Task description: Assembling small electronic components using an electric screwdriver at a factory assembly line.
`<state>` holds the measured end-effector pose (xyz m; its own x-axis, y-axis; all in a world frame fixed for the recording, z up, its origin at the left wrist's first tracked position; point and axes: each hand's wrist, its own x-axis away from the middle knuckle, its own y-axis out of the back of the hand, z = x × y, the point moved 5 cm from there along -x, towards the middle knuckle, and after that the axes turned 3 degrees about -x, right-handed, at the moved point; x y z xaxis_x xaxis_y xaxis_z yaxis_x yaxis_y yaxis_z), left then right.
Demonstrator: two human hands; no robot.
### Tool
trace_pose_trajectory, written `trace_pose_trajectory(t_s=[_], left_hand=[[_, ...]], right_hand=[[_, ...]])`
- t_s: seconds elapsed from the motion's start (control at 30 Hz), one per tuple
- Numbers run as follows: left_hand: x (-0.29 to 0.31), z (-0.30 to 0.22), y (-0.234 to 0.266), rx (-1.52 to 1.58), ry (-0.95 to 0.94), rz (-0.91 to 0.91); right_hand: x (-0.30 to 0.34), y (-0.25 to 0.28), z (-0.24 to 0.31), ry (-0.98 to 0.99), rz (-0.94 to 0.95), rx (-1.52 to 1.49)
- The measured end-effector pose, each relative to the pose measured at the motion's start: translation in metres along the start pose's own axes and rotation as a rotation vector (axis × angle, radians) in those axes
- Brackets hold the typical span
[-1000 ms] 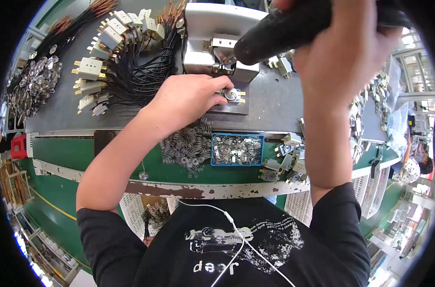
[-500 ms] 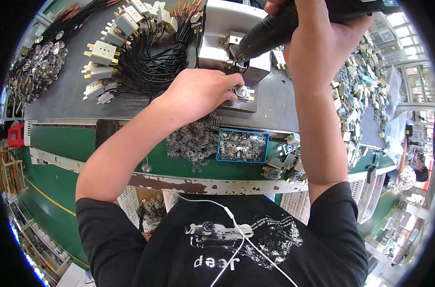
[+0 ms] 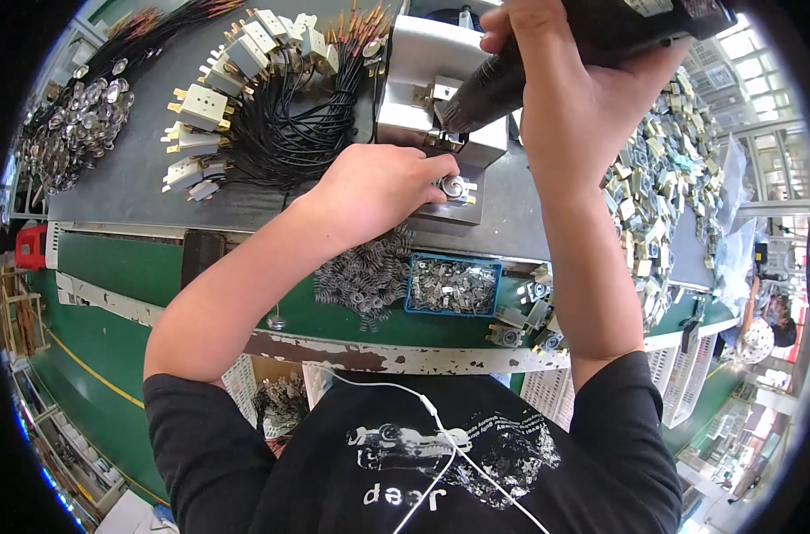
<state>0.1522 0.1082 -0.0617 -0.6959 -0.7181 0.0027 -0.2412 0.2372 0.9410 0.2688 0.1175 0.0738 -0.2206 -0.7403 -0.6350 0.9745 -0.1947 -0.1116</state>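
My left hand (image 3: 383, 187) is closed, thumb and fingertips pinching a small light-coloured switch-like block (image 3: 458, 189) with a round coiled spring on its face and brass tabs. That block rests at the front of a metal fixture (image 3: 432, 53). My right hand (image 3: 583, 107) is wrapped round a black power tool (image 3: 503, 84) with a tapered nose. The nose points down and left into the fixture, close to a small pale piece with metal tabs seated there. Exactly what the tip touches is hidden.
Left of the fixture lie pale blocks (image 3: 203, 109) on black wires (image 3: 289, 133). Loose coil springs (image 3: 365, 280), a blue tray (image 3: 451, 313) of small metal pieces and several spring-fitted blocks (image 3: 507, 335) sit nearer me. More blocks (image 3: 659, 191) are heaped on the right.
The bench and both hands appear slightly lower in the picture. The tool nose stays at the fixture and my left hand keeps its pinch on the block.
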Motion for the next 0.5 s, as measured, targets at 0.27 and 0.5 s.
trace_pose_trajectory(t_s=[0.27, 0.5], left_hand=[[0.005, 0.004, -0.004, 0.051, -0.060, -0.129], [0.001, 0.003, 0.004, 0.050, -0.041, -0.041]], right_hand=[[-0.016, -0.004, -0.022, 0.156, 0.172, -0.430], [0.002, 0.028, -0.024, 0.029, 0.122, -0.464]])
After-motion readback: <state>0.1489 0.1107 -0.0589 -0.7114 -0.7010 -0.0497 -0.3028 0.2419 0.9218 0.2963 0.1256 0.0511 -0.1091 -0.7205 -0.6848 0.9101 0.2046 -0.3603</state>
